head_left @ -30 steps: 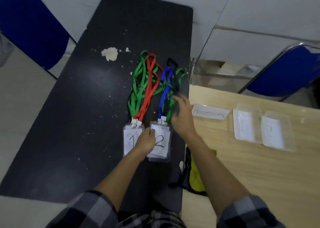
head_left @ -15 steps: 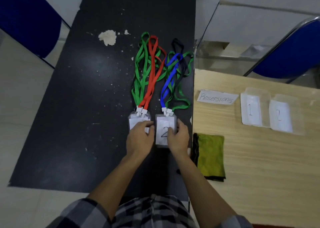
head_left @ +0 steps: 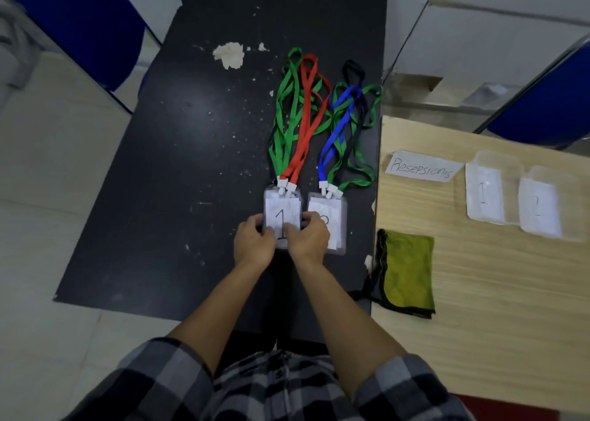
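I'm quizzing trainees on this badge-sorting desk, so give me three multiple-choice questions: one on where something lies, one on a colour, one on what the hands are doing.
1. Where does the folded olive-green cloth lie?
A) on a blue chair
B) on the light wooden table, by its left edge
C) on the floor

2. Besides green lanyards, which colour lanyard is clipped at the clear plastic badge holder marked 1?
A) yellow
B) white
C) red

3. What grips that holder?
A) the left hand and the right hand
B) the left hand alone
C) nothing

Answers: B, the cloth rests on the wood grain; C, a red lanyard runs to its clips; A, fingers of both hands curl round its edges.
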`<state>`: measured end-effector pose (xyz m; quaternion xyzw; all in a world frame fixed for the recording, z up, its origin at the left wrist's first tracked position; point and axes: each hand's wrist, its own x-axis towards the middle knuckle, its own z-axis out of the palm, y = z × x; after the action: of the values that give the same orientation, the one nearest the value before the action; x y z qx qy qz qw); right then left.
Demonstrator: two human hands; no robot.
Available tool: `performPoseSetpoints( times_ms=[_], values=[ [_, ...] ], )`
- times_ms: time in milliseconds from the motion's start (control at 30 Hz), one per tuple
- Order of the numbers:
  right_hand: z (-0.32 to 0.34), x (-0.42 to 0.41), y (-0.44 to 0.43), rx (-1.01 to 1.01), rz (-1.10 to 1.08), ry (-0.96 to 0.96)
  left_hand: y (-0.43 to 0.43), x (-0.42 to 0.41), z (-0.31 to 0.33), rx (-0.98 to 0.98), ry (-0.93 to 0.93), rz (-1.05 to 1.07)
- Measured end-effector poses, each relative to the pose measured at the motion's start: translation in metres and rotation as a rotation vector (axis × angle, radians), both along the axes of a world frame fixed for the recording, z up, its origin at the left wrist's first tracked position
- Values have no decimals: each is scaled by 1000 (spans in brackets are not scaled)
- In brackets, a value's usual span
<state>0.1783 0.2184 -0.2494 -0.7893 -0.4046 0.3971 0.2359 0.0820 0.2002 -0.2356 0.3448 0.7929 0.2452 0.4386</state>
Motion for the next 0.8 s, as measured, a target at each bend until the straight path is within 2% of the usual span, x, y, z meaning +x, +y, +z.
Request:
performPoseSetpoints(
  times_ms=[333,567,700,800],
  values=[
    [8,18,-3,133,-166,227,3,-17,6,21,-122,134],
    [19,26,-2,134,-268,254,5,-15,12,38,-132,88],
    [29,30,-7,83,-341,415,8,-5,18,49,-116,82],
    [37,40,-15,66,-350,559,12,10,24,60,-245,99]
  ],
)
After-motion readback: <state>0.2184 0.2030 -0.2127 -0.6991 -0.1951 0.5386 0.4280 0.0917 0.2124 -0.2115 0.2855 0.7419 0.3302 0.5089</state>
